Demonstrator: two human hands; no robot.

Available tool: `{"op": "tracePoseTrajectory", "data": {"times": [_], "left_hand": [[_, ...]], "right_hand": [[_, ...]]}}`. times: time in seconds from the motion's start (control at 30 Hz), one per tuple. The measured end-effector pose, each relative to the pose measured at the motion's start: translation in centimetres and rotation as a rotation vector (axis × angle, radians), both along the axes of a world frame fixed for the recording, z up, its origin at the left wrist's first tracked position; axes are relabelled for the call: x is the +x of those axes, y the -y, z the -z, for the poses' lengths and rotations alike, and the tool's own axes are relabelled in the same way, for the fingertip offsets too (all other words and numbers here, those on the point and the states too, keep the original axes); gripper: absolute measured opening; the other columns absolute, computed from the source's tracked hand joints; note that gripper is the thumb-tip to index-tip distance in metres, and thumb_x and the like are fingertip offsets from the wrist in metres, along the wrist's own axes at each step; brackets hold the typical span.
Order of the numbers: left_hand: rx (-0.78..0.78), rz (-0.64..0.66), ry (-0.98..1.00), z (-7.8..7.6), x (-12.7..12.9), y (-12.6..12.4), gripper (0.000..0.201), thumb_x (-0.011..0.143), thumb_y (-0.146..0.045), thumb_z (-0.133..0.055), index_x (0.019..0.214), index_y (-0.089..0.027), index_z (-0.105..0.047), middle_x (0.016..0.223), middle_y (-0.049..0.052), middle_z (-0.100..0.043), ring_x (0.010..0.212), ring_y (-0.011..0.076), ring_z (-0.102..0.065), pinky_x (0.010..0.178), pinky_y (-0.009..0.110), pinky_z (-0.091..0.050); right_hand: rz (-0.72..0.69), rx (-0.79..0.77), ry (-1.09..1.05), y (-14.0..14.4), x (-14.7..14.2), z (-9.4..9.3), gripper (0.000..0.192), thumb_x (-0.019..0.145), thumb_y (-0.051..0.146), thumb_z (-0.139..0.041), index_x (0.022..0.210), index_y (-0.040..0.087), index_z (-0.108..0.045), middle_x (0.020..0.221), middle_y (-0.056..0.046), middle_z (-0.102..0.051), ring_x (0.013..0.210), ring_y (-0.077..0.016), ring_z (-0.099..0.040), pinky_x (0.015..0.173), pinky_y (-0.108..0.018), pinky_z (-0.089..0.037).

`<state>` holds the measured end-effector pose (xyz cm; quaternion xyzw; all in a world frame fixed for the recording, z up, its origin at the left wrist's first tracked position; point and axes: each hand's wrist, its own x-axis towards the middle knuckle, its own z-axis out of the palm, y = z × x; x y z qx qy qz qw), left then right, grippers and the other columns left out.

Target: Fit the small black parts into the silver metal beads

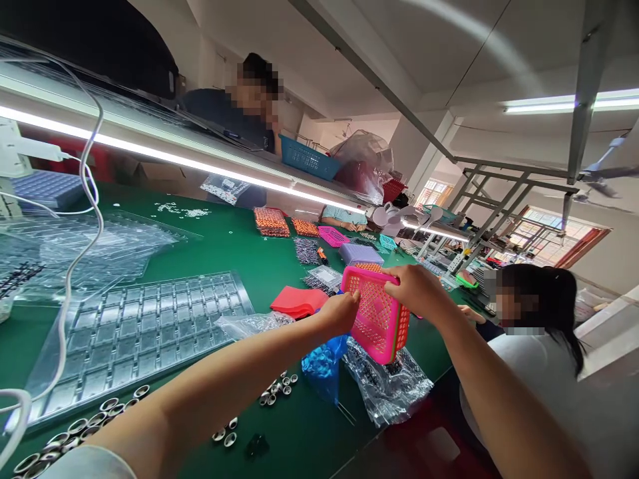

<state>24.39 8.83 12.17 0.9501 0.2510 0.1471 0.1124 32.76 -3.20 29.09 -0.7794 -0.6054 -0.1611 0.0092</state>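
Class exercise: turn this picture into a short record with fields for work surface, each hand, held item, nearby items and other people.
Work surface: green table
Left hand: grips the pink basket
Right hand: grips its upper edge
Held item: mesh-sided, tilted
Nearby: blue bag, red sheets, crinkled clear bag
Farther left: clear compartmented tray, metal rings
Other people: person in white top; person in dark top beyond the shelf

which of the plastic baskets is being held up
The near pink basket, gripped at its rim by the left hand and right hand; the farther pink basket sits on the green table and the blue basket on the shelf.
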Motion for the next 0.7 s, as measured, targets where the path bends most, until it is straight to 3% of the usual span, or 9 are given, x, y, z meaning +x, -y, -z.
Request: {"op": "tracePoseTrajectory", "data": {"times": [0.33,0.57,0.7], "left_hand": [[-0.143,-0.052,0.057,-1.5,0.2,-0.3,0.034,0.100,-0.033,-0.063,0.129,-0.016,-0.060,0.123,0.011,-0.064,0.103,0.0235,-0.067,0.088,0.043,-0.060],[-0.152,-0.042,0.051,-1.1,0.6,-0.4,0.035,0.100,-0.034,-0.063,0.129,-0.015,-0.059,0.124,0.011,-0.064,0.104,0.0239,-0.067,0.089,0.044,-0.059],[-0.160,-0.014,0.066,-0.6,0.7,-0.6,0.034,0.099,-0.034,-0.064,0.128,-0.015,-0.060,0.124,0.011,-0.064,0.105,0.0242,-0.066,0.089,0.044,-0.059]], "right_hand": [[-0.040,0.053,-0.042,1.4,0.5,-0.9,0.036,0.085,0.028,-0.056,0.115,0.028,-0.077,0.096,-0.005,-0.080,0.080,-0.0206,-0.072,0.067,-0.028,-0.046],[-0.073,0.074,0.009,2.2,-0.8,-1.1,0.034,0.087,0.029,-0.057,0.115,0.027,-0.077,0.089,-0.006,-0.080,0.075,-0.0203,-0.073,0.064,-0.028,-0.045],[-0.058,0.082,0.013,2.4,-0.9,-1.2,0.037,0.088,0.027,-0.057,0.120,0.029,-0.074,0.099,-0.006,-0.080,0.083,-0.0220,-0.074,0.068,-0.029,-0.048]]}}
